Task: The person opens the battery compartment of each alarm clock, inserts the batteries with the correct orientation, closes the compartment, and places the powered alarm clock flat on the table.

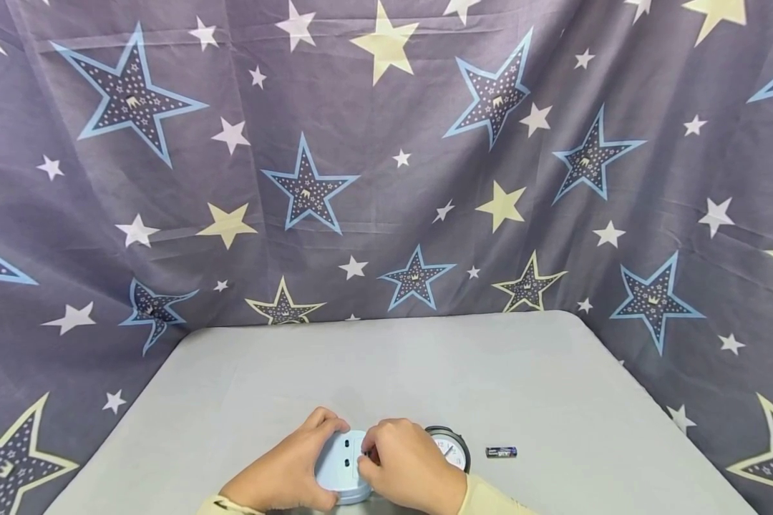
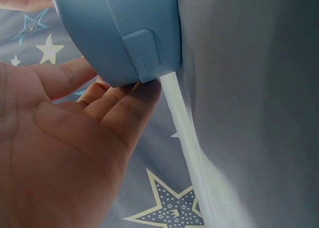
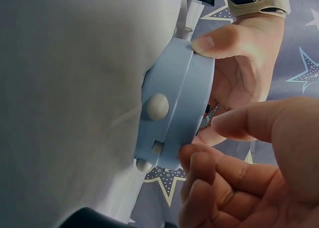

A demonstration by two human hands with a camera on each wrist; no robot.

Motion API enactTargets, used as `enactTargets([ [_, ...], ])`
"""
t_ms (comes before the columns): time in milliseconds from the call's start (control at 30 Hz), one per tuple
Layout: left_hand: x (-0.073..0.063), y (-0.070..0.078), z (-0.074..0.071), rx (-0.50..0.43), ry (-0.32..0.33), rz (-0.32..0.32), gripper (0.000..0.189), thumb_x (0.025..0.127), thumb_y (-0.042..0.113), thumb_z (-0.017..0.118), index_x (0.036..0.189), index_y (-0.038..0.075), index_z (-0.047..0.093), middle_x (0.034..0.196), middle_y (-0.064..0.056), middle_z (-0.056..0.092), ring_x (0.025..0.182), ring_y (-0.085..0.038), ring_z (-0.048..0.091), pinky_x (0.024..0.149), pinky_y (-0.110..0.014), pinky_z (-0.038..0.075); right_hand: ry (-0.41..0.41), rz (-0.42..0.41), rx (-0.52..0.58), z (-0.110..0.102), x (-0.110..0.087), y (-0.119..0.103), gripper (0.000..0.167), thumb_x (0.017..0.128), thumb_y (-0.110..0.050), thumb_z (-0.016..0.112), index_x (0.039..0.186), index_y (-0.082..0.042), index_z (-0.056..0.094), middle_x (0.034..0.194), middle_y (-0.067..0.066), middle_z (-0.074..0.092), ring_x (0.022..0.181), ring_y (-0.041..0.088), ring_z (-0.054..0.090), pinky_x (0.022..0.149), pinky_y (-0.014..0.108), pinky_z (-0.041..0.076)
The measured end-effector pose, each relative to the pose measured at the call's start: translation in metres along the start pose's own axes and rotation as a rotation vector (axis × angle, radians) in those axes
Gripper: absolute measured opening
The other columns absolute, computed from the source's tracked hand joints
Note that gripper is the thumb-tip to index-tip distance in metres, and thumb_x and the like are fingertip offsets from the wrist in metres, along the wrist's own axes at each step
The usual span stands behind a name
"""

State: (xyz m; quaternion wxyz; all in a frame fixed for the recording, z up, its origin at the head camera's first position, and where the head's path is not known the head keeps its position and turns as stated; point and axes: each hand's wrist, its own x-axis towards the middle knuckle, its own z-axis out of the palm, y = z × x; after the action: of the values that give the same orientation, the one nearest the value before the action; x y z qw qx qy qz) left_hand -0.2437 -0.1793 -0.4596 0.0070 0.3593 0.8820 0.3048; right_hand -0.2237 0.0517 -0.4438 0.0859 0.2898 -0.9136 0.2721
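Note:
A light blue alarm clock is held with its back up, showing two small black knobs. My left hand grips its rim from the left, thumb near me and fingers on the far side; the left wrist view shows those fingers against the clock's side. At the right part of the back, my right hand has its thumb and curled fingers on the clock; the right wrist view shows the fingertips at the rim. What lies under these fingertips is mostly hidden.
Right beside the right hand lies a black-rimmed round clock with a white dial, partly covered by that hand. Farther right, a dark blue battery lies on the pale grey table. Star-patterned cloth hangs behind and at both sides.

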Motion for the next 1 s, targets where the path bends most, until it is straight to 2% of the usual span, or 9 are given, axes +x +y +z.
enactTargets([
  [167,-0.0005,0.0001,0.0003,0.006,0.007,0.013,0.078,0.06,0.019,0.088,0.131,0.006,0.058,0.127,0.002,0.05,0.105,-0.007,0.055,0.089,-0.022,0.05,0.002,-0.001,0.005,0.0004,-0.0001,-0.0003,0.009,0.084,-0.018,0.071,0.086,-0.013,0.078,0.072,-0.015,0.061,0.061,-0.006,0.05,0.056,0.013,0.042],
  [567,0.0013,-0.002,0.0004,0.009,-0.015,-0.021,0.08,0.061,0.02,0.087,0.135,0.009,0.057,0.128,0.003,0.049,0.104,-0.006,0.054,0.089,-0.022,0.049,-0.009,0.017,0.008,-0.0003,0.0014,-0.0001,0.01,0.084,-0.018,0.07,0.088,-0.013,0.077,0.07,-0.017,0.059,0.06,-0.005,0.05,0.055,0.014,0.042],
  [733,0.0008,-0.0019,0.0006,0.016,0.0,-0.017,0.081,0.059,0.019,0.087,0.133,0.009,0.057,0.127,0.003,0.049,0.104,-0.007,0.055,0.09,-0.021,0.049,-0.002,0.035,0.005,-0.0018,0.0016,0.0015,0.002,0.082,-0.018,0.071,0.081,-0.018,0.072,0.059,-0.02,0.051,0.054,-0.003,0.046,0.05,0.017,0.039],
  [1000,0.0011,-0.0013,0.0009,0.021,-0.005,-0.029,0.081,0.059,0.019,0.087,0.133,0.008,0.058,0.128,0.003,0.05,0.105,-0.007,0.055,0.091,-0.022,0.049,0.001,0.046,-0.008,-0.0024,0.0011,0.0013,0.011,0.081,-0.017,0.072,0.073,-0.023,0.067,0.058,-0.021,0.049,0.053,-0.003,0.045,0.049,0.018,0.038],
])
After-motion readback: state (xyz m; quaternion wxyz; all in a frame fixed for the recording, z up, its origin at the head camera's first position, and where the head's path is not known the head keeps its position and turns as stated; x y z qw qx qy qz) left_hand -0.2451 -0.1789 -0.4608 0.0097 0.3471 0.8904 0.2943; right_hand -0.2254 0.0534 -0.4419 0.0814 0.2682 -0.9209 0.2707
